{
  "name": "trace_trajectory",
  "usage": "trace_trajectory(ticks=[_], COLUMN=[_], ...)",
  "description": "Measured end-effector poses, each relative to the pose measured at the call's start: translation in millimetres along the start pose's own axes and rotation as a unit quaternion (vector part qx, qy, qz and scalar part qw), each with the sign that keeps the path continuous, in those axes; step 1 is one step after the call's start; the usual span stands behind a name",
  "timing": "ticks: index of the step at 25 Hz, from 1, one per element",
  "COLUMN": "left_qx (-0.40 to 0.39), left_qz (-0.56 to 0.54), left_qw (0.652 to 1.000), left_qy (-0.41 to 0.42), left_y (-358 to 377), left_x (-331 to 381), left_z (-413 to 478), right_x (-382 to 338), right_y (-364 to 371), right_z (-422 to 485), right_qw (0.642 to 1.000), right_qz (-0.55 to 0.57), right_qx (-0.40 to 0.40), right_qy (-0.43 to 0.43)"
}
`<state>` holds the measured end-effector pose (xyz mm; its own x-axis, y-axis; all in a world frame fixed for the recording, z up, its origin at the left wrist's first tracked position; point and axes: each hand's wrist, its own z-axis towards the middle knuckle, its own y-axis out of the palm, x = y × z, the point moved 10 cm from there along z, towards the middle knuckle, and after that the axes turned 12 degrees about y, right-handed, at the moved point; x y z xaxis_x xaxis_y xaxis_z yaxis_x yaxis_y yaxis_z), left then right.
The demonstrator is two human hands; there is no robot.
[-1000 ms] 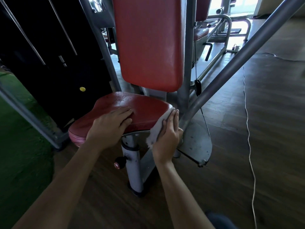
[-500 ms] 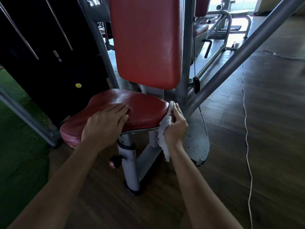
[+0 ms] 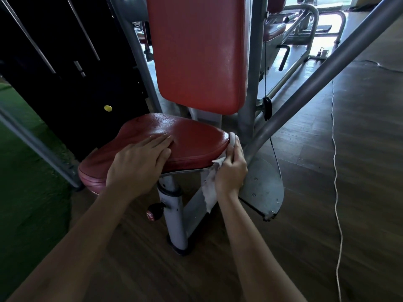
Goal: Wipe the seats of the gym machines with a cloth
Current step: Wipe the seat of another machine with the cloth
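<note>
Cloth point(image 3: 209, 190) hangs vertically off seat point(image 3: 196, 138); right hand point(image 3: 231, 173) grips.

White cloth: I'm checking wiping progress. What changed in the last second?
The right hand slid the white cloth from the front corner of the red padded seat back along its right rim, more cloth now hanging below. The left hand stayed flat on the seat top.

Left hand point(image 3: 139, 164) lies flat on the red seat point(image 3: 192, 138); right hand point(image 3: 232, 171) presses a white cloth point(image 3: 210, 188) against its edge.
</note>
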<state>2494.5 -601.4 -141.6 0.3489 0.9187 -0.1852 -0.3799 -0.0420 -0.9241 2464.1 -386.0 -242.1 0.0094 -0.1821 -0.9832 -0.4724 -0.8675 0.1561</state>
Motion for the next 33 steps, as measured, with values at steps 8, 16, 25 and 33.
trace_trajectory(ticks=[8, 16, 25, 33], left_qx=[-0.003, -0.003, -0.004, -0.01], left_qz=[0.0, -0.003, -0.014, -0.015], left_qw=[1.0, 1.0, 1.0, 1.0], left_qy=[0.0, -0.01, -0.017, -0.021], left_y=[3, 3, -3, -5], left_x=[-1, -2, 1, 2], left_z=[2, 2, 0, 0], right_x=[0, 4, -20, 5], right_y=[1, 0, -14, 0], right_z=[-5, -29, 21, -84], right_qw=[0.999, 0.997, 0.993, 0.981], right_qz=[-0.037, -0.068, -0.083, -0.183], right_qx=[0.008, -0.01, -0.081, -0.02], right_qy=[-0.012, -0.023, 0.012, -0.062])
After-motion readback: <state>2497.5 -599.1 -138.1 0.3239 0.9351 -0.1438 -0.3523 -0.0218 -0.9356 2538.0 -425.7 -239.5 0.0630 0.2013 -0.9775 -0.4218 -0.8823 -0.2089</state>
